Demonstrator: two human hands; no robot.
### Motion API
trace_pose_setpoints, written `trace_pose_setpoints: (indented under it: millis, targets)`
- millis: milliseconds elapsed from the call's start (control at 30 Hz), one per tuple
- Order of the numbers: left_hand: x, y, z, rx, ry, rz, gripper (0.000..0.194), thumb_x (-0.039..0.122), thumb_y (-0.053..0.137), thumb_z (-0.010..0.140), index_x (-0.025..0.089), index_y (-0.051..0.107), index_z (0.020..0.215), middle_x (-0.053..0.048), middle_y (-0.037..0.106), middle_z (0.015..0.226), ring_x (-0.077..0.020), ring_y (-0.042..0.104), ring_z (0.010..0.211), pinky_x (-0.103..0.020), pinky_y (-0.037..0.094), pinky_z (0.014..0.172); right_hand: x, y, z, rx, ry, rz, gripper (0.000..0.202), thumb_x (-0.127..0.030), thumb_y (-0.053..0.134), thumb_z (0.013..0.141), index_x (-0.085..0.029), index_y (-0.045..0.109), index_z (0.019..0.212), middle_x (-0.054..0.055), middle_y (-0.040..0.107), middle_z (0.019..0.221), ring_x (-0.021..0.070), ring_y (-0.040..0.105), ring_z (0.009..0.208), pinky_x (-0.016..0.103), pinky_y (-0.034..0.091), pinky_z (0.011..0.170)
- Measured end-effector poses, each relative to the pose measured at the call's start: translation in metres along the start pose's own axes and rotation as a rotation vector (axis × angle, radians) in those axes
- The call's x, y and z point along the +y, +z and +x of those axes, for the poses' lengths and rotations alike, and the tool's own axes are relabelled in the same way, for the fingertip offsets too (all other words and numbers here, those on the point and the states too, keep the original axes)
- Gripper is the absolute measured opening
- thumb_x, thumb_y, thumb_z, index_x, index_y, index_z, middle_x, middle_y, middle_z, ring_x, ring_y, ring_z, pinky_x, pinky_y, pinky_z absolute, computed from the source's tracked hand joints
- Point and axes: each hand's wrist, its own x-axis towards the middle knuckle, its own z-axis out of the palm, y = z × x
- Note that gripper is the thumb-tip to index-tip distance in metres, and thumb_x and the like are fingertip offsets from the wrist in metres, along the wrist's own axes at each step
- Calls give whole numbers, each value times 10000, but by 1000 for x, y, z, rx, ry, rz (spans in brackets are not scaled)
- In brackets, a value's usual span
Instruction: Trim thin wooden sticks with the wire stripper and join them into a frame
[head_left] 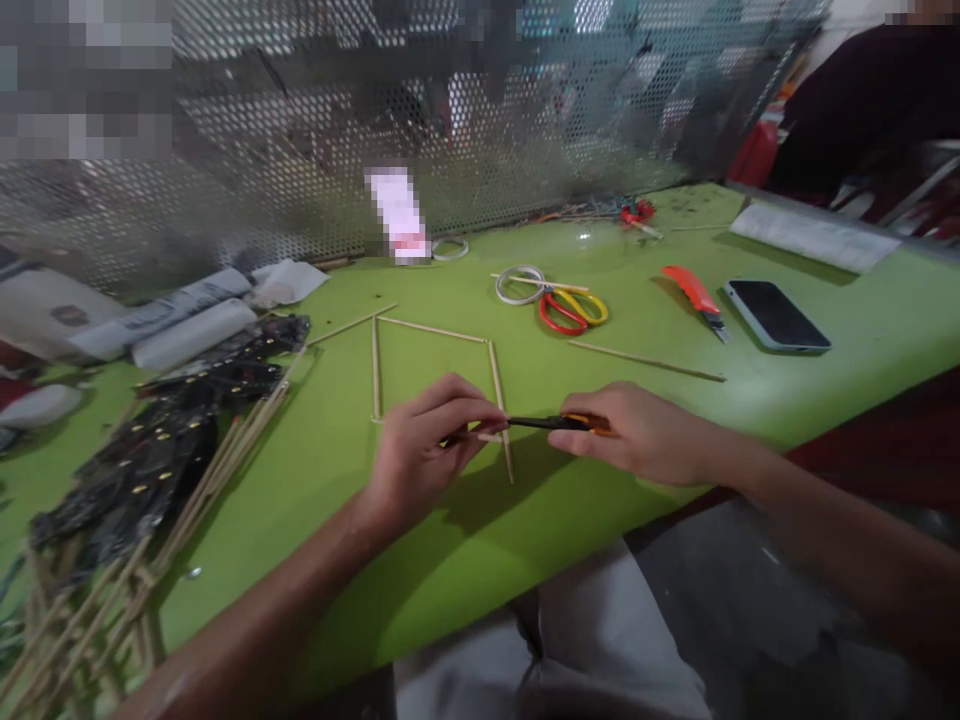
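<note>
My left hand [442, 435] is closed in a pinch over the lower side of a frame of thin wooden sticks [431, 328]. A short pale stick [489, 437] shows between its fingers, beside the frame's right-hand stick [497, 375]. My right hand [637, 432] is closed round a slim tool with a dark tip and orange handle [559, 422]. Seen edge-on, its exact kind is unclear. The dark tip meets my left fingertips, which hide the contact point. Behind my right hand a loose stick [649, 360] lies on the green table [600, 540].
Scissors with red and yellow handles [562, 312] lie beside a tape ring [517, 284]. An orange utility knife [691, 292] and phone [776, 315] are at right. Bundled sticks [225, 450] and black plastic [169, 470] fill the left. Perforated metal [300, 130] stands behind; a person [862, 110] sits far right.
</note>
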Motion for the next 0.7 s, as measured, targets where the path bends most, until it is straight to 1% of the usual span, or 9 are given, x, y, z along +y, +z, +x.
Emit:
trace_pose_setpoints:
  millis: [67,133,200,300,367,467,600,700]
  targets:
    - [3,0,1,35,15,15,109,34,713,803,113,716,878,-45,643,814,-86,601,717,-179,480,594,-2,-5,-2,-44,-11,75,375,-506,462,951,-198,546,753,-30,555,651,116,464,592,284,273,582]
    - [6,-1,1,101,13,47,130,30,712,802,123,715,893,-34,637,815,-75,589,690,-165,480,561,-6,-6,-3,-56,-15,182,376,-489,429,970,-195,538,763,-25,567,684,117,485,619,284,296,600]
    - [8,-2,1,185,14,91,155,21,716,793,132,714,901,-19,625,812,-59,571,653,-149,473,526,-12,-3,-3,-24,-10,287,387,-491,390,987,-195,521,774,-22,562,712,119,502,650,285,320,627]
    - [10,-4,1,278,29,157,176,11,730,774,141,714,892,-4,617,805,-47,564,631,-135,471,512,-23,10,2,56,10,385,420,-511,347,997,-195,499,766,-22,527,716,119,501,670,287,330,640]
    - [11,-5,2,300,32,179,167,16,734,772,137,710,885,-5,614,810,-44,562,625,-135,469,508,-30,19,6,89,16,421,441,-532,337,995,-194,491,757,-23,507,698,115,483,648,288,317,613]
    - [12,-6,2,306,30,198,143,20,727,777,124,694,871,-9,600,820,-35,545,606,-134,459,503,-36,28,12,86,11,471,463,-556,335,988,-196,477,734,-33,466,656,107,446,600,285,300,572]
    - [13,-7,3,293,21,235,134,21,702,795,128,682,872,-13,594,830,-34,537,602,-136,447,501,-39,30,16,107,9,498,473,-563,338,984,-197,445,704,-39,431,634,102,426,580,278,292,556]
    - [12,-6,4,299,21,253,121,28,684,808,132,673,869,-15,592,820,-42,529,593,-148,437,489,-40,30,17,157,6,453,453,-553,365,980,-196,452,714,-39,457,638,103,428,584,274,283,555]
